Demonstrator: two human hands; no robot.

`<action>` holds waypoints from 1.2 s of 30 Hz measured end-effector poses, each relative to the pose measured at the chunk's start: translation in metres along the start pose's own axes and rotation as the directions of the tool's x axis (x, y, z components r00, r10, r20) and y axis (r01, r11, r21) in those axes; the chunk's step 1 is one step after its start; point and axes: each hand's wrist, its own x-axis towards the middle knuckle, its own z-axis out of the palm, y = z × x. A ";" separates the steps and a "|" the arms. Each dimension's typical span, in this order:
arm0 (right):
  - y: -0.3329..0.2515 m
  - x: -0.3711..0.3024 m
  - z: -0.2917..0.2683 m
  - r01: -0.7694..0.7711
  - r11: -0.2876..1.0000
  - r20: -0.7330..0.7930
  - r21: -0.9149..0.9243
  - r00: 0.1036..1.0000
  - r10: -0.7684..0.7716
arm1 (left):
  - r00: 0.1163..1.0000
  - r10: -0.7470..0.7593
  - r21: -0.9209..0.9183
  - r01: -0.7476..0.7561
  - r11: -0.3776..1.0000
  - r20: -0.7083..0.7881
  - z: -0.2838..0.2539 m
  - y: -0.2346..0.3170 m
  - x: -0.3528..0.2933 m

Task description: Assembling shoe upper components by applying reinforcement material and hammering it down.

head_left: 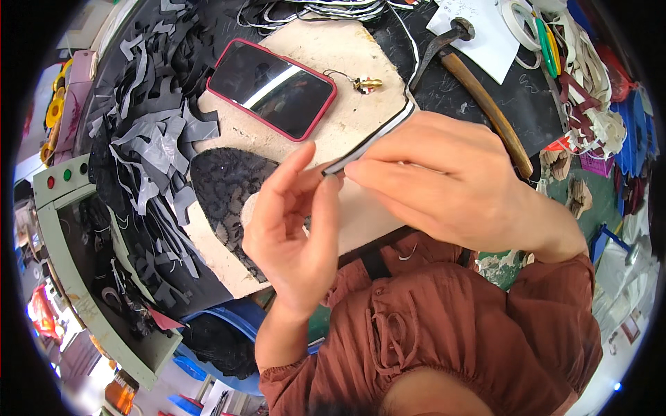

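A narrow black-and-white strip (pixel 378 133) runs slantwise between my hands, its free end by my left fingertips. My left hand (pixel 295 222) pinches that end at the thumb, with the index finger lifted away. My right hand (pixel 444 173) grips the strip further along between thumb and fingers; its lower fingers are curled. Past my right hand the strip bends up toward the far edge of the table. A black lace-patterned piece (pixel 225 194) lies left of my left hand, partly hidden by it. Beneath everything is a pale worn board (pixel 347 52).
A red-cased phone (pixel 270 90) and a small brass-coloured item (pixel 368 84) lie on the board. Grey and black scraps (pixel 156 139) heap up at left. At right are a wooden-handled hammer (pixel 489 107), white paper (pixel 485 48) and tape rolls (pixel 519 24). A blue bin (pixel 243 315) stands below.
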 end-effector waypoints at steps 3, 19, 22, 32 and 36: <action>-0.004 0.008 0.003 0.123 0.967 0.058 -0.224 0.992 -0.113 | 0.962 0.274 0.190 -0.269 0.944 0.000 0.001 0.004 -0.009; 0.009 -0.019 -0.040 -0.096 -0.101 0.132 0.990 0.873 0.470 | 0.938 -0.346 -0.401 0.327 0.856 0.026 -0.076 -0.019 -0.019; 0.022 -0.050 -0.071 -0.523 0.735 -0.029 0.432 0.806 0.591 | 0.937 -0.334 -0.204 0.308 0.929 -0.106 -0.128 -0.040 -0.029; 0.138 -0.153 -0.263 -0.643 0.245 -0.387 -0.726 0.676 0.627 | 0.908 -0.341 0.088 0.371 0.924 -0.245 -0.224 -0.072 -0.023; 0.113 -0.213 -0.376 -0.645 -0.038 -0.550 -0.763 0.619 0.560 | 0.958 -0.211 0.441 0.277 0.853 -0.194 -0.235 -0.077 -0.029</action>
